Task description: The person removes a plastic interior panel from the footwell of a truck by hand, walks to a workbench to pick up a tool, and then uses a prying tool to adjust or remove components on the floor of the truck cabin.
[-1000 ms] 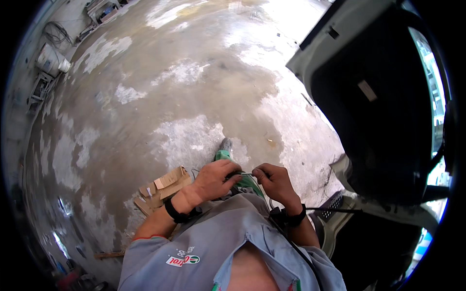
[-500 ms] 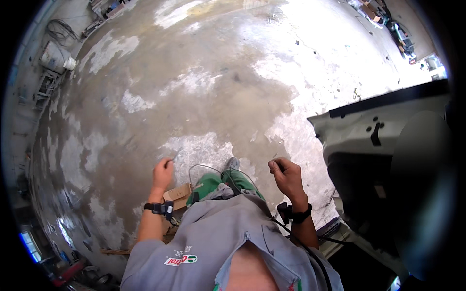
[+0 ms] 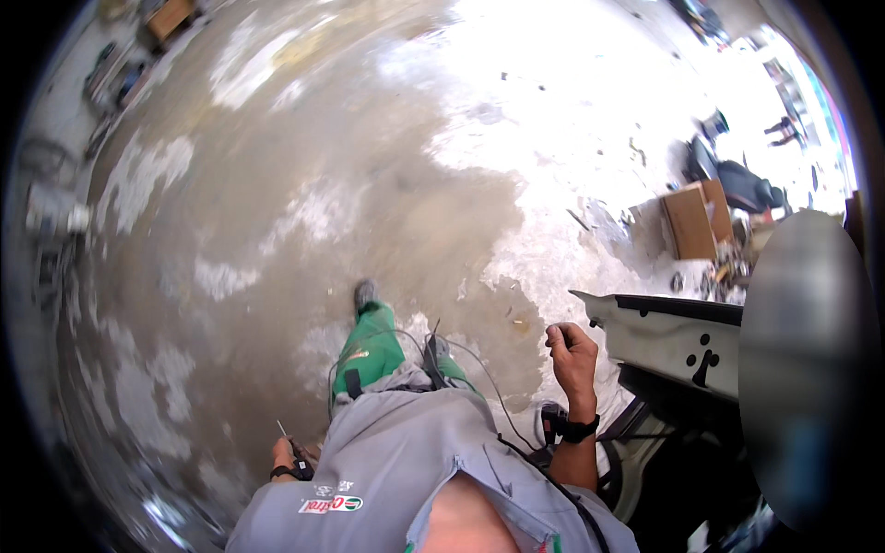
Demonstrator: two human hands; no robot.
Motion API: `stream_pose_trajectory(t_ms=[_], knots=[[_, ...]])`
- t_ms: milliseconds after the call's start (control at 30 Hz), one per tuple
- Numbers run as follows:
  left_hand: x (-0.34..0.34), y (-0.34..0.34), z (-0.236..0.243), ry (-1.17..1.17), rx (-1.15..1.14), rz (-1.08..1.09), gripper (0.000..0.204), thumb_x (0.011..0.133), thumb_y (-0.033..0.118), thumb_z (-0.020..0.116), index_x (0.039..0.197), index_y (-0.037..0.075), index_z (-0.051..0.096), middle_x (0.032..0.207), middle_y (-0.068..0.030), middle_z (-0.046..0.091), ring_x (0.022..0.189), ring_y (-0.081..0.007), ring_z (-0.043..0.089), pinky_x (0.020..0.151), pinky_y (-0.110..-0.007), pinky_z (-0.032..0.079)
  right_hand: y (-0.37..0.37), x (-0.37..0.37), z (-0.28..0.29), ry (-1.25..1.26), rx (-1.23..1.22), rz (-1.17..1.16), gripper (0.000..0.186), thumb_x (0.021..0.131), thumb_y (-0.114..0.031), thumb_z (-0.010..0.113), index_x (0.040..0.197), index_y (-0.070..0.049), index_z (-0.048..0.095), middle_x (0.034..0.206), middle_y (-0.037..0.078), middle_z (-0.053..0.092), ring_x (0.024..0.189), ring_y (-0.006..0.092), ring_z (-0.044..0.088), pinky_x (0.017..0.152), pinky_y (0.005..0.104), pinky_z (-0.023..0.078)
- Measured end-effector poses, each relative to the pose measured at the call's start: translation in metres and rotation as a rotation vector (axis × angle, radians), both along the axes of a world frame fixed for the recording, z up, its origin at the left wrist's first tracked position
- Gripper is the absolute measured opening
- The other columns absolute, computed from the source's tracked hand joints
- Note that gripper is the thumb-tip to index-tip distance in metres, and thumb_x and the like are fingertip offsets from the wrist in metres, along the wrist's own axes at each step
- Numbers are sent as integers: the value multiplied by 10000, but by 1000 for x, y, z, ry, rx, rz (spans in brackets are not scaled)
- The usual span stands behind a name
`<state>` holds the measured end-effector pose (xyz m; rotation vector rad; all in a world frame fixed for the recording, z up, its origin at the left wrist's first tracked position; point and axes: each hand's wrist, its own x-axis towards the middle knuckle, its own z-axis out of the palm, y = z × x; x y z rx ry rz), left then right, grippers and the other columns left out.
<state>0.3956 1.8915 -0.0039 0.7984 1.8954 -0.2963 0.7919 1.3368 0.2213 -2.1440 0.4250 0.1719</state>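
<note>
At the lower left, beside my hip, my left hand (image 3: 283, 452) is partly hidden by its dark wrist strap and my grey shirt. From it sticks a thin, light metal rod (image 3: 281, 428); its other end does not show, so I cannot tell the tool's kind. My right hand (image 3: 572, 350) is raised at the right of my body, fingers curled in and thumb side up. Whatever those fingers hold, if anything, is hidden. Just right of that hand is the edge of an open pale car door (image 3: 668, 341), apart from the fingers.
A smooth rounded grey shape (image 3: 811, 369) fills the right side. Beyond the door stands an open cardboard box (image 3: 690, 224) among scattered parts. Cables (image 3: 502, 401) hang about my legs. The concrete floor (image 3: 369, 203) is stained and patchy. More gear lines the left wall.
My left hand has dropped from in front of me to beside my hip with the rod. One foot has stepped forward. The view has turned right, bringing the cardboard box in.
</note>
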Motion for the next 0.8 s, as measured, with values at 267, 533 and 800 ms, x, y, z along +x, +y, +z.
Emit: stream_pose_trajectory(t_ms=[267, 533, 800], knots=[[407, 144, 44, -466, 393, -765, 179, 904, 252, 463, 814, 107, 520, 619, -9, 501, 436, -116, 467, 386, -247, 365, 80, 32, 33, -126, -123, -187, 164, 916, -157, 670, 911, 5, 693, 742, 135, 678, 660, 176, 651, 616, 311, 507], [592, 103, 58, -742, 346, -964, 177, 892, 233, 463, 810, 101, 547, 632, -25, 508, 454, -125, 463, 409, -274, 373, 97, 26, 47, -146, -129, -349, 174, 904, -182, 682, 923, -11, 699, 760, 140, 685, 669, 211, 667, 624, 321, 515], [552, 98, -5, -345, 106, -1012, 177, 727, 185, 530, 609, 54, 539, 499, -76, 476, 376, -224, 450, 375, -353, 351, 81, 39, 41, -150, -82, -472, 178, 907, -188, 675, 922, -13, 699, 754, 138, 684, 673, 221, 662, 629, 327, 510]])
